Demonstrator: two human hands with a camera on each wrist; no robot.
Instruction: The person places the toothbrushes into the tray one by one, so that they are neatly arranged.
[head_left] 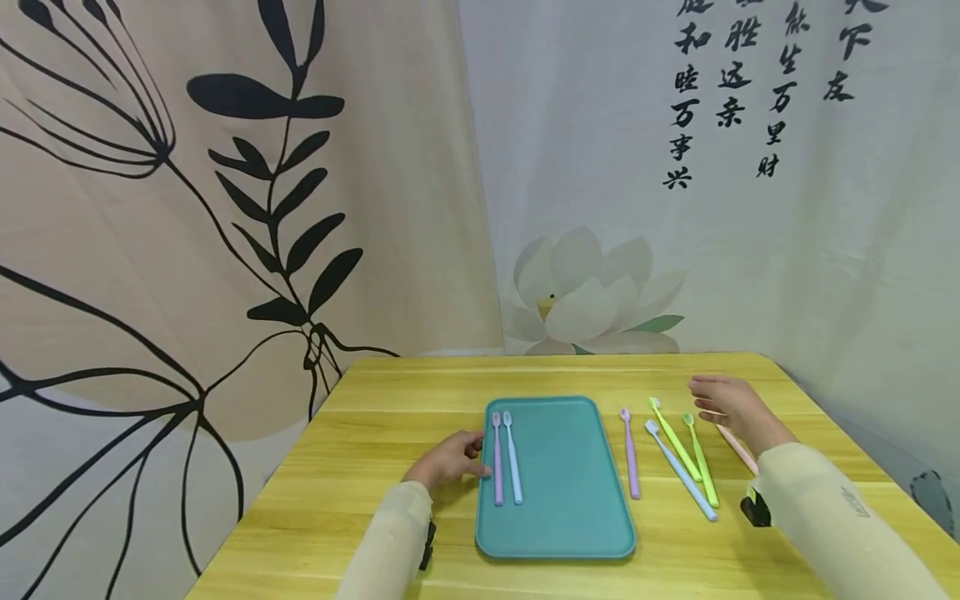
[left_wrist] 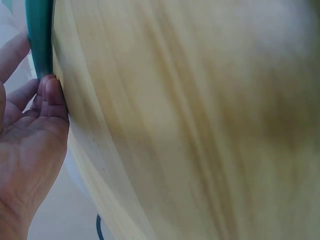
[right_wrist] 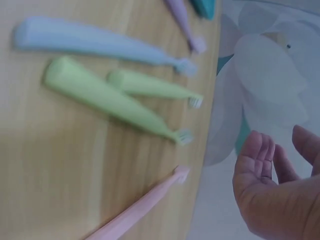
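My left hand grips the left rim of a teal tray. In the left wrist view its fingers meet the tray's edge. A purple toothbrush and a light blue toothbrush lie side by side in the tray's left part. My right hand hovers over the table's right side, fingers loosely bent and holding nothing. Nearest below it is a pink toothbrush, partly hidden by the hand and sleeve in the head view; the right wrist view shows the pink toothbrush more fully.
Right of the tray on the wooden table lie a purple toothbrush, a blue toothbrush and two green toothbrushes, one upper and one lower. A patterned curtain hangs behind the table.
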